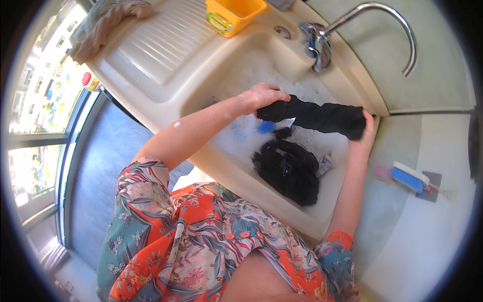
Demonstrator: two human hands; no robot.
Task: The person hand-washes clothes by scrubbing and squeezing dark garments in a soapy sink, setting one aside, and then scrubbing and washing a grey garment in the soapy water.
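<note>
A bundled length of black cloth (319,116) is stretched between my two hands above the sink basin. My left hand (266,97) grips one end, fingers folded over it. At the other end, close to the basin's right rim, my right hand (365,128) holds the cloth, its fingers partly hidden behind it. Below lies a wet black garment (288,170) in a heap, with a greyish cloth (324,165) beside it. Something blue (266,127) shows in the suds under my left hand. Foamy water (236,139) covers part of the basin floor.
A chrome faucet (320,41) rises behind the basin. A yellow plastic tub (236,17) stands on the sink's edge by the ribbed drainboard (158,41). Twisted cloth (109,24) lies at the far left. A blue-bristled brush (409,177) is at right; a red-capped container (90,81) is at left.
</note>
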